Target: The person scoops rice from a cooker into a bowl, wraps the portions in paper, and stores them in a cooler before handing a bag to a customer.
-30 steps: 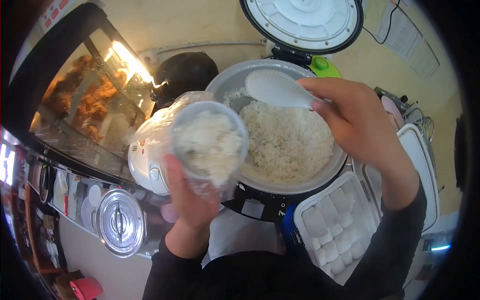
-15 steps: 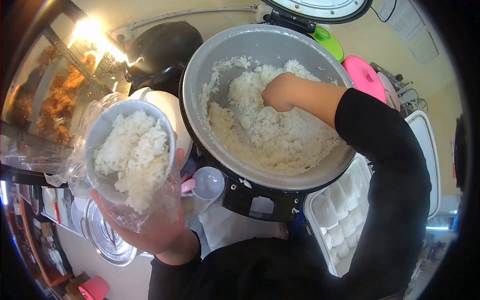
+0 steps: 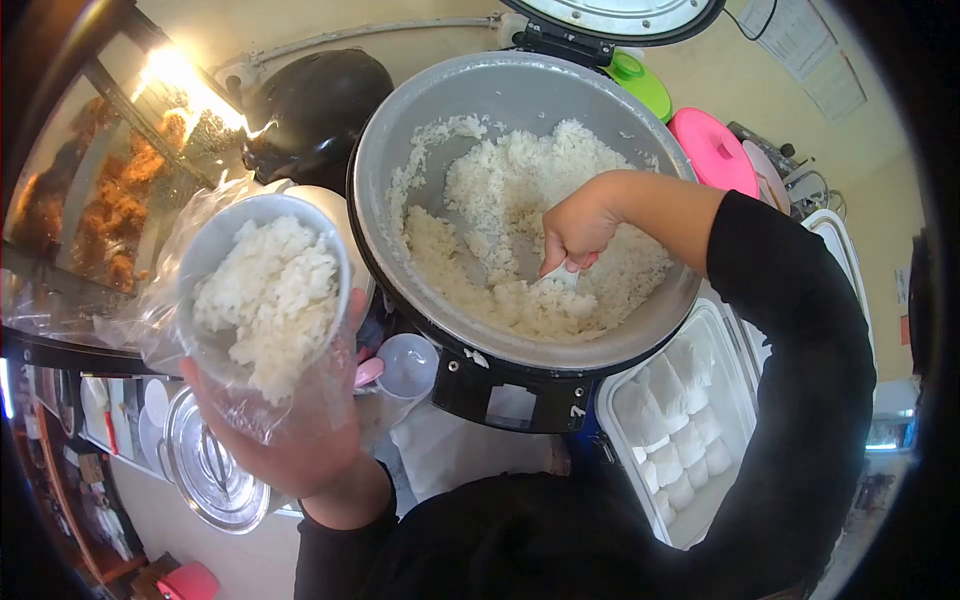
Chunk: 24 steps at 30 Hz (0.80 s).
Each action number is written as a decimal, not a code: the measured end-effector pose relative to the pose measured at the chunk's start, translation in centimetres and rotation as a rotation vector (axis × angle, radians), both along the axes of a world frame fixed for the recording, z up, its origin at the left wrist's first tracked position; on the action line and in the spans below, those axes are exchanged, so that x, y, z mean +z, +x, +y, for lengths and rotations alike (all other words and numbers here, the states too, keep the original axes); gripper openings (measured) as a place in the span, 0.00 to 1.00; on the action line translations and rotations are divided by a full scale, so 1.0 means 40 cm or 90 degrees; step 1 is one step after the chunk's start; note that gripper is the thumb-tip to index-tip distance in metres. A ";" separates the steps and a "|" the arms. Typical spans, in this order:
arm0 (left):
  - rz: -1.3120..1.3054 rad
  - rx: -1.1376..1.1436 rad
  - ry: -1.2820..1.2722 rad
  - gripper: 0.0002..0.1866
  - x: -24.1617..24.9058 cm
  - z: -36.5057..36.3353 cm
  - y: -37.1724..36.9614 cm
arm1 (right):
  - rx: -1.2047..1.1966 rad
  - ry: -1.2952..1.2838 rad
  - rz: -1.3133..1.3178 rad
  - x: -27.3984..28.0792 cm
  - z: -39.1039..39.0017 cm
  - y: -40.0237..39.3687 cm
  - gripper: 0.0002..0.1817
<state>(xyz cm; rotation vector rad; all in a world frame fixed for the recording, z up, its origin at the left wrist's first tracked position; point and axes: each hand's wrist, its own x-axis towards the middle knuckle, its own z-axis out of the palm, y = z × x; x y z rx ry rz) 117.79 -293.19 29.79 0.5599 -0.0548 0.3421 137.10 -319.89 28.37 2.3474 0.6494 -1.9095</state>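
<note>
My left hand (image 3: 300,465) is wrapped round a pale cup (image 3: 192,275), with a clear plastic bag (image 3: 160,300) bunched about it. Cooked rice (image 3: 275,290) heaps in the cup, which tilts toward me. To the right stands a large rice cooker pot (image 3: 420,100), lid raised, with white rice (image 3: 540,160) spread over its bottom. Inside it, my right hand (image 3: 585,225) is closed on the handle of a white rice paddle (image 3: 563,280). The paddle's blade is mostly sunk in the rice and hidden.
A lit glass case of fried food (image 3: 120,215) stands at the left, beside a black rounded object (image 3: 320,110). A clear cup (image 3: 408,366) sits below the cooker's rim. At lower right, a white tub (image 3: 610,420) holds several white packets. A pink lid (image 3: 715,150) leans behind.
My right hand has moved toward me and down within the pot, and the white paddle now shows under it. The left hand and cup have stayed nearly in place.
</note>
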 end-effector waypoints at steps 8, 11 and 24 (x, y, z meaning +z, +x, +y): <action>0.010 -0.135 0.040 0.29 0.022 -0.064 0.032 | -0.311 0.203 -0.062 0.143 -0.148 -0.051 0.20; 0.047 -0.183 0.093 0.25 0.052 -0.118 0.047 | -0.442 0.362 -0.143 0.236 -0.208 -0.111 0.20; 0.023 -0.318 0.056 0.28 0.088 -0.301 0.029 | -0.023 0.521 -0.918 0.237 -0.104 -0.464 0.38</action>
